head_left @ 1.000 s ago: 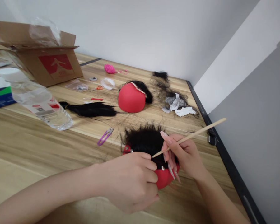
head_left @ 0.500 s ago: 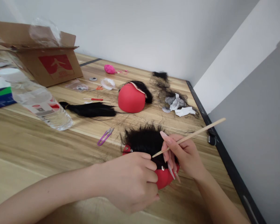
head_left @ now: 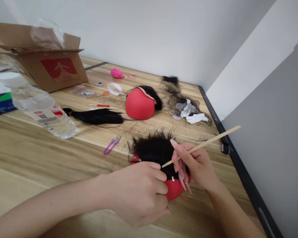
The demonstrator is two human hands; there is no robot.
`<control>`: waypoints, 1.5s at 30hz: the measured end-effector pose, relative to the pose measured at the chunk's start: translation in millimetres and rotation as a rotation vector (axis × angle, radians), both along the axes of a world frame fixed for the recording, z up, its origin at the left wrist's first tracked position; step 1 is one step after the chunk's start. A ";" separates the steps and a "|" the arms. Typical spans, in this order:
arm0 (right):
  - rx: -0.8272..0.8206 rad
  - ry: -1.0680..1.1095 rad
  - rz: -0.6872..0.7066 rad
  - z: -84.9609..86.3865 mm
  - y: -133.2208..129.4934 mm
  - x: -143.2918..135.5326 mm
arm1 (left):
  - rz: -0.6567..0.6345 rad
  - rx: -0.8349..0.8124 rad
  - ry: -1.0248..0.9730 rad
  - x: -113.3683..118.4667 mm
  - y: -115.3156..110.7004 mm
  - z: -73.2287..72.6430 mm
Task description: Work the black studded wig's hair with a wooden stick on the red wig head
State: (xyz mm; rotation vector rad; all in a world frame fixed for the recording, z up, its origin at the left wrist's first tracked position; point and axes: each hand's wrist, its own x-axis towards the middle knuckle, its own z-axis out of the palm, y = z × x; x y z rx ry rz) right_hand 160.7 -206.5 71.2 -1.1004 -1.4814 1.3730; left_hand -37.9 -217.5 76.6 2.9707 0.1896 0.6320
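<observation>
Close in front of me lies a red rounded form (head_left: pixel 175 191) with a patch of short black hair (head_left: pixel 154 148) on top and shiny pin heads near the hair's edge. My left hand (head_left: pixel 141 193) is closed against its near left side, fingers curled in; what they pinch is hidden. Between thumb and fingers my right hand (head_left: pixel 191 162) grips a thin wooden stick (head_left: pixel 213 138). The stick's tapered end points down at the hair, right beside my left fingers. The other right fingers, with long nails, rest over the hair and the red form.
Beyond stands a red dome (head_left: pixel 139 104) with black hair behind it. Purple thread snips (head_left: pixel 112 144), a black hair bundle (head_left: pixel 96 116) and a red-handled tool (head_left: pixel 103 105) lie leftward. Further left are a water bottle (head_left: pixel 42 107) and a cardboard box (head_left: pixel 54 71). Crumpled tissue (head_left: pixel 188 109) lies right.
</observation>
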 end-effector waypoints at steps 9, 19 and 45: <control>0.003 -0.029 -0.015 0.1 0.3 0.0 | 0.008 -0.004 -0.006 0.7 -0.2 -1.1; 0.014 -0.040 -0.010 0.0 0.4 0.4 | 0.003 -0.003 0.014 1.1 -0.7 0.7; 0.013 -0.040 -0.021 0.2 0.8 -0.8 | -0.025 -0.036 0.079 -2.5 -1.0 0.5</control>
